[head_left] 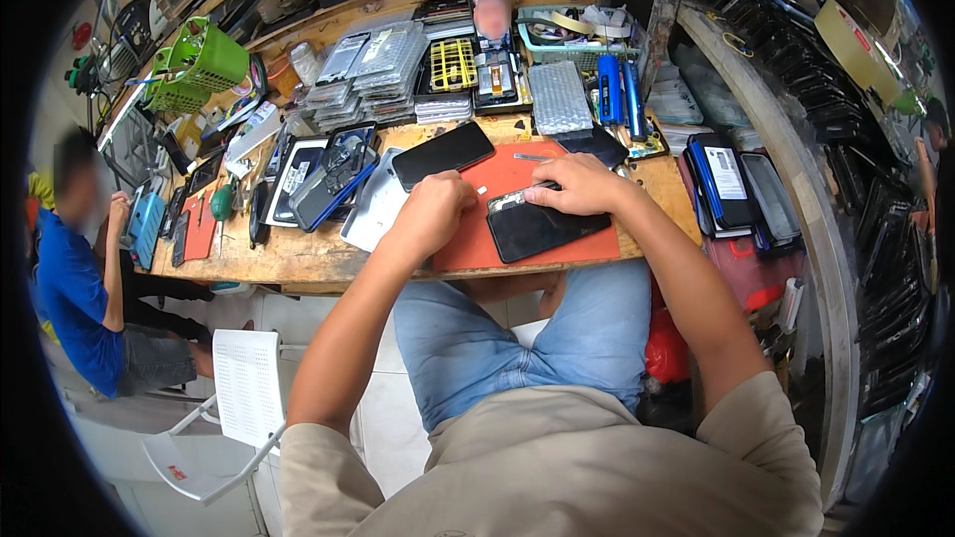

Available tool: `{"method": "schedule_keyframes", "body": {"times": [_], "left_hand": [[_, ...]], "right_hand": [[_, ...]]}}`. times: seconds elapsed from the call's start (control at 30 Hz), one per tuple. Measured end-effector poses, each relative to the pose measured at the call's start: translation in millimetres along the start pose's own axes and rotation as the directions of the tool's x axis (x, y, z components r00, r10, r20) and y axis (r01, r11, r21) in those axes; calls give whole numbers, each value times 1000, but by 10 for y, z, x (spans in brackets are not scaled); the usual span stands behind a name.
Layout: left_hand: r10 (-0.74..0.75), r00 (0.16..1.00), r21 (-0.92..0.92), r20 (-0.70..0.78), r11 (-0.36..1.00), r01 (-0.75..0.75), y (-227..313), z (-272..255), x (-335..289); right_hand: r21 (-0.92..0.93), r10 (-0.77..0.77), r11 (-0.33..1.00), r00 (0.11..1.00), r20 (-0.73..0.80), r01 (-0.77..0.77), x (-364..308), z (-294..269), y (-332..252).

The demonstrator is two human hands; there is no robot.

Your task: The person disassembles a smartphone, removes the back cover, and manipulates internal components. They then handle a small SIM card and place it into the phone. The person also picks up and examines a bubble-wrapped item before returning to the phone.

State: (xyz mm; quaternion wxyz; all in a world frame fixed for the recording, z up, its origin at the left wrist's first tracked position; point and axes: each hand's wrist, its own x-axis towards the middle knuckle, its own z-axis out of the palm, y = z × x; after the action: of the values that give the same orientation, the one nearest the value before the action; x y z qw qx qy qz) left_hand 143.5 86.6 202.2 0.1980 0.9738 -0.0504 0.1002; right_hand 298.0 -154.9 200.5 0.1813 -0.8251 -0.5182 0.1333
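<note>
An opened phone (pixel 545 234) lies on an orange mat (pixel 468 249), its upper end showing bare inner parts and the rest dark. On that upper end rests my right hand (pixel 575 187), thumb pressed down and fingers curled over the edge. To the left, my left hand (pixel 435 209) is closed, its fingertips bunched over the mat; whatever they pinch is hidden. A small white piece (pixel 482 190) lies just beside those fingertips. Beyond my left hand sits a black phone (pixel 443 154), screen up. A thin metal tool (pixel 532 157) lies near the mat's far edge.
Stacks of bubble-wrapped parts (pixel 383 65), blue cylinders (pixel 622 94) and a teal basket (pixel 567 30) crowd the bench's back. Phone parts (pixel 333 179) are piled left, boxed screens (pixel 721 179) right. A co-worker in blue (pixel 75 278) sits left, near a white chair (pixel 249 383).
</note>
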Motion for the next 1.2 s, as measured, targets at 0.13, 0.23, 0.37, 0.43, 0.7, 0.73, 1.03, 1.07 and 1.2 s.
{"method": "schedule_keyframes", "body": {"times": [0.13,0.23,0.37,0.43,0.7,0.73,1.03,1.07,1.2], "left_hand": [[-187,981,-251,-53,953,168,2,1,126],[-55,997,-38,-52,998,53,38,41,281],[-131,988,135,85,984,118,98,2,472],[-276,927,52,253,961,272,113,-55,530],[-103,992,-62,-70,993,99,4,-155,301],[-162,983,-91,-82,984,154,-29,-179,281],[-244,968,-191,59,949,251,2,-111,196],[-229,972,-166,57,958,235,28,-88,202],[-175,984,-92,27,980,177,100,-29,221]], "right_hand": [[-16,-1,1000,1000,6,1,16,-16,4],[-29,-27,999,999,-21,27,17,-18,12],[-1,-4,1000,1000,-11,4,12,13,54],[-7,-29,1000,999,-41,29,19,42,70],[17,-3,1000,1000,-4,3,15,32,76],[16,17,1000,1000,22,-17,18,14,69],[23,52,998,994,97,-55,34,-56,18],[19,63,998,993,100,-66,35,-53,19],[13,43,999,995,92,-44,42,-41,36]]}}
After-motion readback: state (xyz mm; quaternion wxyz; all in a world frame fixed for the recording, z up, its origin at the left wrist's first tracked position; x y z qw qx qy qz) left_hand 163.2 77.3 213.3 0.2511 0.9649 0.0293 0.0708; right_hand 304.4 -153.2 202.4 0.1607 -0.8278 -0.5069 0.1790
